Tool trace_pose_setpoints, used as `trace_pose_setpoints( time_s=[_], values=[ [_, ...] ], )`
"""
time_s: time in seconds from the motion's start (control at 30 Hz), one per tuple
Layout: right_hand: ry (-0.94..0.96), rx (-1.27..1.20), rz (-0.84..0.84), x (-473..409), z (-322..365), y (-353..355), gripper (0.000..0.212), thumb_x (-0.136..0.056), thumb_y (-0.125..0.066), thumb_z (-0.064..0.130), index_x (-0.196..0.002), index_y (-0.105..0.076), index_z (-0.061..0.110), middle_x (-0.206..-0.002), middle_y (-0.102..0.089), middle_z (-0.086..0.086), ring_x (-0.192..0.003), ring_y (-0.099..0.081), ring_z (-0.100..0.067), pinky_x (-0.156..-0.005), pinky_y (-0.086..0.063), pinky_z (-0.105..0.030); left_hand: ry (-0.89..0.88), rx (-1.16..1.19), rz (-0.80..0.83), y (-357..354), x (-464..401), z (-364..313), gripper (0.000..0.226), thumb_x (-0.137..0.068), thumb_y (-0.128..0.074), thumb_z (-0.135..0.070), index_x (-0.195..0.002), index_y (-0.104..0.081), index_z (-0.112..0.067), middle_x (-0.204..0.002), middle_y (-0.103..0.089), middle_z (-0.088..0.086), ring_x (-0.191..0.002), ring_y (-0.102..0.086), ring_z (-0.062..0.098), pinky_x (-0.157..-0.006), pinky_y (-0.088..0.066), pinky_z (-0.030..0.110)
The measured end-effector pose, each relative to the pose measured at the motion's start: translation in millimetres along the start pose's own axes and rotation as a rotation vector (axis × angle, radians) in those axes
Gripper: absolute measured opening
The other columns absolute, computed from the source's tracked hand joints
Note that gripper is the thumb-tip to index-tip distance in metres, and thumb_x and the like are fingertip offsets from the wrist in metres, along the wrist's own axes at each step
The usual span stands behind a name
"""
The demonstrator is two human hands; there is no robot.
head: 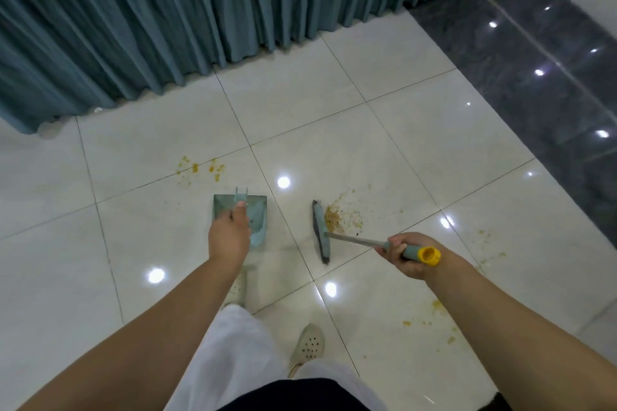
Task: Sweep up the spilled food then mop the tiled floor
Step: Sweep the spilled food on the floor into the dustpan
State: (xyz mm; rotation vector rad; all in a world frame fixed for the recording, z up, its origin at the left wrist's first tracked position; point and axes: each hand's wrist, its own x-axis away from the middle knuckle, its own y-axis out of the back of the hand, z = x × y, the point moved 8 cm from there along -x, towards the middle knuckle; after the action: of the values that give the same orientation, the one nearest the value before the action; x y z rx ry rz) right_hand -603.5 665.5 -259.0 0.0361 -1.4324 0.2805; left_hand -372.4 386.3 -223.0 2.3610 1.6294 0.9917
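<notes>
- The person's left hand (229, 237) curls around the handle of a teal plastic dustpan (253, 214); its grip is closed on that handle, and the pan hangs low over the glossy white tiled floor (384, 130), near the middle of the view.
- The right hand (405, 255) wraps its fingers fully round the teal handle grip of a short broom (321, 231) with a metal shaft, a teal head and dark bristles; a yellow cap (429, 255) ends the handle just beyond the fist.
- The broom head stands on the floor to the right of the dustpan, apart from it, with a tile joint running between them.
- A pile of brown and yellow spilled food (337, 217) lies touching the right side of the broom head, with crumbs scattered beyond it.
- More yellow smears (200, 168) sit farther off, above the dustpan towards the pleated teal curtain (167, 17) along the floor's far edge.
- Further yellow bits (434, 314) lie under the right forearm, towards the floor's right edge.
- A band of dark polished stone flooring (534, 77) borders the white tiles on the right.
- White trousers (233, 350) and beige perforated shoes (309, 345) show below the arms.
</notes>
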Motion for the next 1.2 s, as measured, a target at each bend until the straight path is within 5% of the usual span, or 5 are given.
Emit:
trace_pose_setpoints(
  time_s=[0.3, 0.57, 0.7, 1.2],
  values=[
    [0.003, -0.124, -0.02, 16.5, -31.3, -89.2, 0.019, -0.098, -0.036, 0.004, -0.116, -0.037, 0.0, -0.071, -0.052, -0.022, -0.024, -0.041, -0.011, -0.024, -0.035, -0.012, -0.057, -0.018, 0.263, 21.7, -101.9, -56.1, 0.047, -0.096, -0.038, -0.049, -0.064, -0.048, -0.015, -0.06, -0.049, 0.003, -0.051, -0.044, 0.017, -0.047, -0.033, 0.024],
    [0.057, -0.311, -0.067, 8.8, -33.8, -141.5, 0.016, -0.098, -0.036, 0.004, -0.113, -0.036, -0.003, -0.087, -0.048, -0.021, -0.024, -0.041, -0.011, -0.026, -0.037, -0.012, -0.066, -0.104, 0.49, 7.8, -154.6, -94.1, 0.043, -0.095, -0.044, -0.046, -0.071, -0.051, -0.011, -0.059, -0.048, 0.003, -0.049, -0.041, 0.017, -0.046, -0.03, 0.022],
    [0.094, -0.444, -0.094, 16.0, -25.4, -141.9, 0.022, -0.097, -0.037, 0.002, -0.119, -0.036, -0.004, -0.075, -0.053, -0.024, -0.023, -0.039, -0.011, -0.026, -0.036, -0.012, -0.073, -0.122, 0.581, -18.1, -156.7, -106.7, 0.043, -0.094, -0.046, -0.046, -0.073, -0.05, -0.009, -0.056, -0.045, 0.003, -0.044, -0.037, 0.016, -0.041, -0.027, 0.018],
    [0.226, -0.876, -0.112, 4.0, 31.2, -65.7, 0.014, -0.098, -0.03, 0.002, -0.109, -0.038, 0.002, -0.086, -0.044, -0.019, -0.021, -0.036, -0.009, -0.027, -0.035, -0.011, -0.193, -0.343, 0.808, -157.2, -166.3, -191.3, 0.044, -0.095, -0.045, -0.046, -0.073, -0.054, -0.01, -0.058, -0.046, 0.003, -0.047, -0.038, 0.015, -0.043, -0.028, 0.021]
  ],
)
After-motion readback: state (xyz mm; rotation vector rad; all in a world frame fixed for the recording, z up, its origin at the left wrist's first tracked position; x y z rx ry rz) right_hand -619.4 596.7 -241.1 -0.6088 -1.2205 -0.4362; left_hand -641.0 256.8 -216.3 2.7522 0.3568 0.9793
